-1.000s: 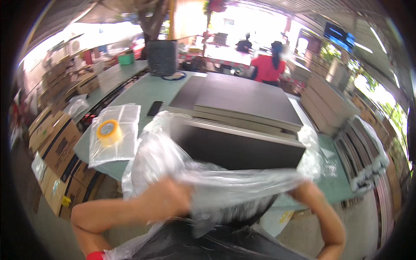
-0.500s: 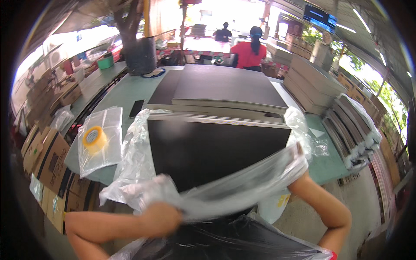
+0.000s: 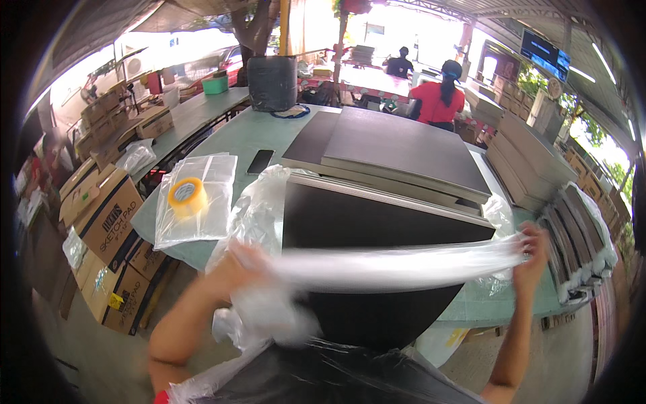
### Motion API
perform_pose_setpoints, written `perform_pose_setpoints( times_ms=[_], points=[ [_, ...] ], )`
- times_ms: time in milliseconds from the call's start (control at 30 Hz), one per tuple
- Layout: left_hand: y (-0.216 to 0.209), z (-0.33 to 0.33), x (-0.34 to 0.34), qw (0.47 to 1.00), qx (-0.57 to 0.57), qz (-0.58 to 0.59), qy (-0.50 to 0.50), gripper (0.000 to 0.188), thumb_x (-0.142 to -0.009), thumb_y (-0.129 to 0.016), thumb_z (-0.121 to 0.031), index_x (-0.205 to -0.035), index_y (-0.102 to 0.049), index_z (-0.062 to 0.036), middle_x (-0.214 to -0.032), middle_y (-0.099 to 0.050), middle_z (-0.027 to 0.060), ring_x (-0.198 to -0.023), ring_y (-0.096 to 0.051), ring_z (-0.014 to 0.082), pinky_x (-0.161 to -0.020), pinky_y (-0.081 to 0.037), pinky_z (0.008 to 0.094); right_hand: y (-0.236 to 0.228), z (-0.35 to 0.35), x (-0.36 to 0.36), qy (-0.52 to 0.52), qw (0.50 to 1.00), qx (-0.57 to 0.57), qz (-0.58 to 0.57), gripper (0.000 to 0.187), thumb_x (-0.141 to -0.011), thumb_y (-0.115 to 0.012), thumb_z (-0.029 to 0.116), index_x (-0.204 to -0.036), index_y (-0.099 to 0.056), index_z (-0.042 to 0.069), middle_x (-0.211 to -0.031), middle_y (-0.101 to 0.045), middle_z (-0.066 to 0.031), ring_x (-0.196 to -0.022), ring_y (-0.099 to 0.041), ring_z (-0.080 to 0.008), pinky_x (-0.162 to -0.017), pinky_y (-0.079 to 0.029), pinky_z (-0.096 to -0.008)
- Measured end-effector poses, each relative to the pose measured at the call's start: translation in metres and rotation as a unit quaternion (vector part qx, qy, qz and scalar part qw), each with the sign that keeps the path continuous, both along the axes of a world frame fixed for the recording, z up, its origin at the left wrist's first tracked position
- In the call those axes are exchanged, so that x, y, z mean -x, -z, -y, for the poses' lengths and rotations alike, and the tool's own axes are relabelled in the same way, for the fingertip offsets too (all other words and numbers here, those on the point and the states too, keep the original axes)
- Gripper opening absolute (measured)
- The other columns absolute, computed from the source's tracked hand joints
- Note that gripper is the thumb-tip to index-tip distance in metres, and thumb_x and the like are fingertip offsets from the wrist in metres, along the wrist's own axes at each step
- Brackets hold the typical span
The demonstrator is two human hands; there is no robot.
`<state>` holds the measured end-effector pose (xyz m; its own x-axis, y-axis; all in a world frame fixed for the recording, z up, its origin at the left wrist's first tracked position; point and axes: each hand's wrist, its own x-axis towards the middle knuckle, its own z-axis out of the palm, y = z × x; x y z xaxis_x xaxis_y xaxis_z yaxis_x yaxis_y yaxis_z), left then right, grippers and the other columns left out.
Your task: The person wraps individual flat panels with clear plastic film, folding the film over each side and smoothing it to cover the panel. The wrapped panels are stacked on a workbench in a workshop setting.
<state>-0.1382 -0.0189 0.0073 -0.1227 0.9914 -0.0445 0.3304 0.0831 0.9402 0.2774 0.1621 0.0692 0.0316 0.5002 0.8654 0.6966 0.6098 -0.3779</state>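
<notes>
A clear plastic sheet [image 3: 404,269], gathered into a long band and blurred, stretches between my two hands in front of a stack of black boards [image 3: 377,222]. My left hand [image 3: 235,269], smeared by motion, is closed on the sheet's left end, with a loose bunch hanging below it. At the right end, my right hand [image 3: 531,252] pinches the sheet between its fingers. The board stack tilts toward me from the table edge, with more crumpled plastic at both its sides. Behind it lie larger dark boards [image 3: 404,148], stacked flat.
On the green table [image 3: 222,138] lie a roll of yellow tape [image 3: 188,196] on flat plastic bags [image 3: 208,225] and a phone [image 3: 260,161]. Grey board stacks [image 3: 531,161] stand at the right. Cardboard boxes [image 3: 111,215] are piled at the left. Two people are farther back.
Both hands have risen, and the plastic band between them is now nearly level instead of slanting. The whole scene has shifted rightward in view.
</notes>
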Motion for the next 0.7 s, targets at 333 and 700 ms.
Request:
perform_pose_setpoints(
  times_ms=[333,700],
  points=[
    [-0.034,-0.08,0.0,0.833,-0.334,-0.402,-0.179,0.046,-0.071,-0.049,0.002,-0.114,-0.045,-0.012,-0.104,-0.048,0.0111,-0.082,-0.053,0.0242,-0.069,-0.044,0.0291,0.016,-0.021,0.025,-0.024,0.986,0.034,0.16,0.055,-0.058,-0.04,-0.017,-0.109,-0.048,0.003,-0.103,-0.05,-0.0129,-0.095,-0.048,-0.026,-0.076,-0.041,-0.0309],
    [0.003,-0.015,-0.021,0.698,-0.456,-0.51,-0.212,0.037,-0.063,-0.062,-0.005,-0.099,-0.06,-0.0086,-0.089,-0.052,0.0079,-0.071,-0.052,0.0209,-0.058,-0.044,0.0293,0.06,0.043,-0.032,0.01,0.975,-0.046,0.218,0.042,-0.063,-0.053,-0.006,-0.104,-0.057,0.007,-0.092,-0.049,-0.0057,-0.084,-0.048,-0.0185,-0.069,-0.04,-0.0257]
  ],
)
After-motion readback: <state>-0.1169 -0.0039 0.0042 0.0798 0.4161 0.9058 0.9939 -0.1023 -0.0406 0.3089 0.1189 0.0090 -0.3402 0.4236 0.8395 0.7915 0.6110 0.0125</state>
